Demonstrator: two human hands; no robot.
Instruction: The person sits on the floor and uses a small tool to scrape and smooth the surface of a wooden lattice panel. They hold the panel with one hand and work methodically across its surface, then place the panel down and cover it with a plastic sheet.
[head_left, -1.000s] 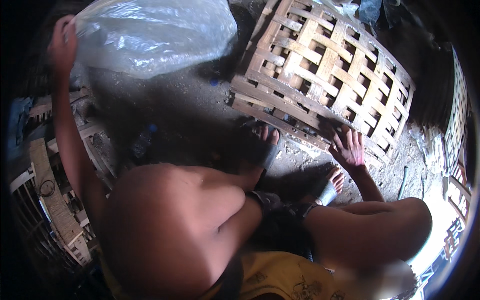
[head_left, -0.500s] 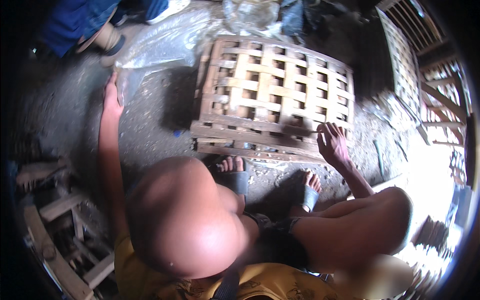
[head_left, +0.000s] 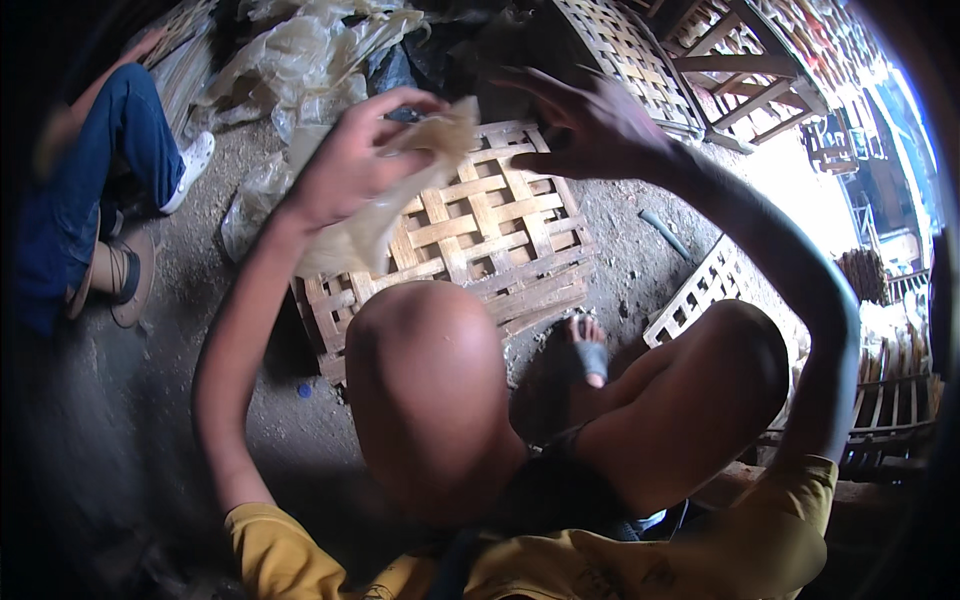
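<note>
My left hand (head_left: 362, 158) is raised over the far left part of a woven slat panel, its fingers curled round a crumpled, yellowish translucent plastic sheet (head_left: 362, 235). The sheet hangs down toward the panel and hides part of it. Opposite it, my right hand (head_left: 600, 128) is held up above the panel's far right corner, fingers spread and slightly blurred, with nothing visible in it. Below both hands the pale woven slat panel (head_left: 485, 225), edged with brown wood, lies flat on a stack of similar ones in front of my knees.
More crumpled plastic sheeting (head_left: 300, 60) lies beyond the panel. A person in blue trousers (head_left: 135, 110) sits at the left. Other woven panels stand at the far right (head_left: 640, 65) and lie beside my right knee (head_left: 705, 285). A dark bar-like tool (head_left: 665, 233) rests on the dirt floor.
My left hand has lifted the plastic sheet from the floor at the left and brought it over the panel. My right hand has risen from the panel's near edge. The view has shifted.
</note>
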